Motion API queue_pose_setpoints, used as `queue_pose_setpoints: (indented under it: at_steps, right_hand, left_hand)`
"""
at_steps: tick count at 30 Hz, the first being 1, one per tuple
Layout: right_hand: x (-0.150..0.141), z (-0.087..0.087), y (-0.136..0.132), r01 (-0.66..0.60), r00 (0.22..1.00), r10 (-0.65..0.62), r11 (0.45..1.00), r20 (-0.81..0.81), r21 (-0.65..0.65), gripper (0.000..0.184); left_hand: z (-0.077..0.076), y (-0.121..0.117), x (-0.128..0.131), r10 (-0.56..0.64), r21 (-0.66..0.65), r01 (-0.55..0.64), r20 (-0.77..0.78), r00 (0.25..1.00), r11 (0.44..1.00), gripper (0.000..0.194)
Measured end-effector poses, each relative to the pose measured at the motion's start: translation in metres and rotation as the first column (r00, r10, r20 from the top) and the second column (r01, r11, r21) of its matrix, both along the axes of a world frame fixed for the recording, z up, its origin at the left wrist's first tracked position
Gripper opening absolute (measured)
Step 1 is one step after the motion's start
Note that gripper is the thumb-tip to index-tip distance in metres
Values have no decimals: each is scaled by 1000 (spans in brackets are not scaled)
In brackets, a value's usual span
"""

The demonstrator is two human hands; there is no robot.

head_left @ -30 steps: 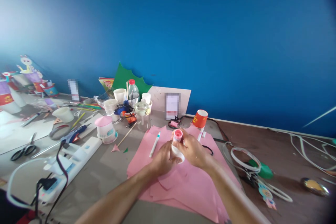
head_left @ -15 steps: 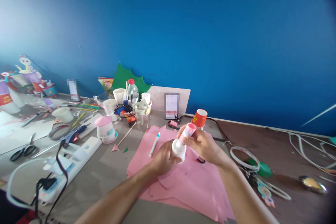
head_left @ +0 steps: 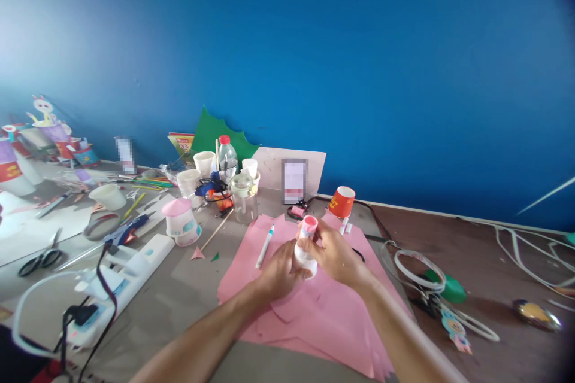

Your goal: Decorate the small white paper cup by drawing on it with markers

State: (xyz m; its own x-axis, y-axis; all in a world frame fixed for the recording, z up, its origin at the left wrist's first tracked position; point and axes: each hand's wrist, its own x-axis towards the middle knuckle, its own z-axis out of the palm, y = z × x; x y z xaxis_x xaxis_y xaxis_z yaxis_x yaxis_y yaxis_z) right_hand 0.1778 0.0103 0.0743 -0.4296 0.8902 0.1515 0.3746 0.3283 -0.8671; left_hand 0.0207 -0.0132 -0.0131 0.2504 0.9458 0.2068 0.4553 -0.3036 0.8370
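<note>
My left hand [head_left: 279, 268] is wrapped around a small white cup-like piece [head_left: 306, 268] above the pink paper. My right hand [head_left: 336, 256] grips a short pink-and-white tube [head_left: 309, 226] from the right, its pink end facing up. The tube stands nearly upright on top of the white piece; my fingers cover where the two meet. Beneath both hands lie overlapping sheets of pink paper [head_left: 323, 326]. A white pen with a blue tip [head_left: 265, 246] rests on the paper, left of my hands.
Beyond my hands stands a red paper cup [head_left: 342, 202]. Left are a pink-topped cup [head_left: 182, 224], a glass jar [head_left: 244, 203], a bottle [head_left: 227, 158], scissors [head_left: 42, 258], a glue gun [head_left: 123, 232] and a power strip [head_left: 155, 250]. Cables [head_left: 420, 269] lie right, before a blue wall [head_left: 381, 84].
My right hand has brought the tube slightly left and down, turning it from a rightward tilt to nearly upright. My left hand has hardly moved.
</note>
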Motion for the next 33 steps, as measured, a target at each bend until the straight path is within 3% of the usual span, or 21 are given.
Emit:
queue_pose_setpoints:
  at_steps: [6,13,17,19,21,23,26,29,33]
  right_hand:
    - [-6,-1,-3,-8,1000,6,998,20,65,7]
    - [0,17,-11,-110,944,64,986,325,126,9]
    - [12,21,-6,-18,881,-85,977,465,212,5]
    - [17,19,-2,68,881,-202,949,429,308,5]
    - [17,18,0,144,912,-252,935,324,324,6]
    - [15,17,0,148,960,-198,959,199,243,5]
    - [8,16,-3,17,999,-23,992,45,126,4]
    - [0,10,-5,-86,995,80,991,59,102,3]
    - [-9,2,-4,-95,981,54,971,184,221,8]
  left_hand:
    - [-6,1,0,5,26,-5,9,1000,1000,46]
    - [-7,1,-1,-23,67,24,-18,1000,997,40]
    - [-6,0,-1,10,56,-9,-12,1000,998,49]
    - [-6,0,0,48,35,-48,-16,999,998,55]
    - [-4,-1,1,60,18,-60,-27,998,998,58]
    - [-1,-1,1,42,6,-42,-36,998,999,54]
    - [3,-1,1,6,8,-6,-22,1000,1000,47]
    - [4,-1,1,-13,31,12,13,1000,999,51]
    - [-1,-1,1,6,36,-6,1,1000,999,44]
